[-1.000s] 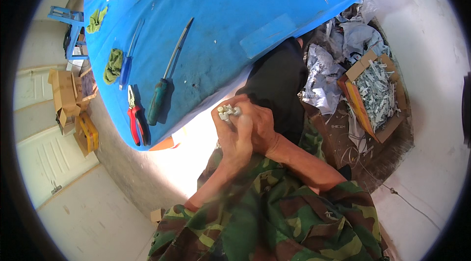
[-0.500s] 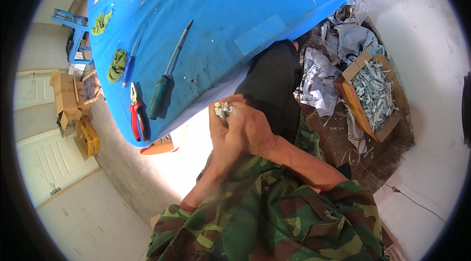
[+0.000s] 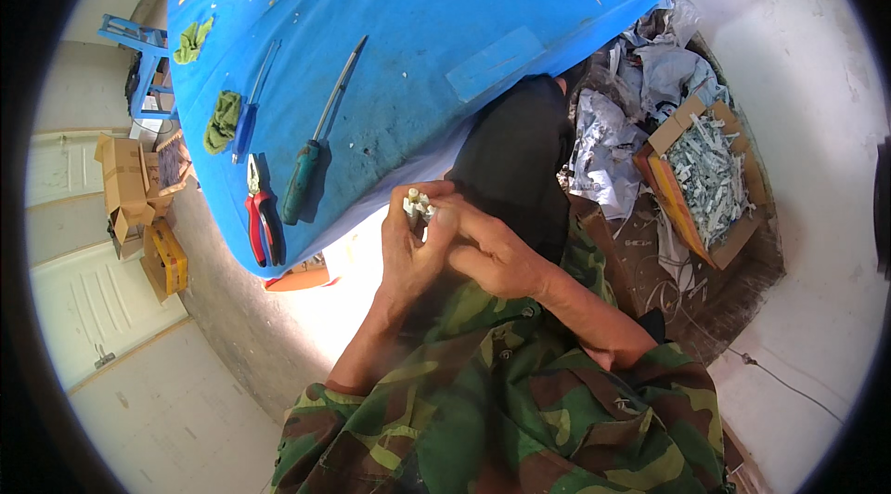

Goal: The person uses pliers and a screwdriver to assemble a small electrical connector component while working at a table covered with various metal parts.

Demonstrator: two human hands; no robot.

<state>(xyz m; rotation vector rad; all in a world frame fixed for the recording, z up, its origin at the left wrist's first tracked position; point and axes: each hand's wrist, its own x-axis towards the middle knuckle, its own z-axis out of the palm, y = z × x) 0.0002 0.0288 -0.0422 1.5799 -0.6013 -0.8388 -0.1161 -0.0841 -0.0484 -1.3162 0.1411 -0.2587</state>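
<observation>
Hands (image 3: 414,254) together: left curled round knobbly whitish piece (image 3: 418,205), right's hold unclear | tablecloth (image 3: 399,109): creased, blue

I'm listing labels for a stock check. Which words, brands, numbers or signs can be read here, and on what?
None can be read.
White bag: dark marks, too small and blurred.
Yellow box: dark marks, too small.
Jacket: a pale mark; cannot tell if it is writing.
Pale parts in the left hand: no writing visible.
</observation>
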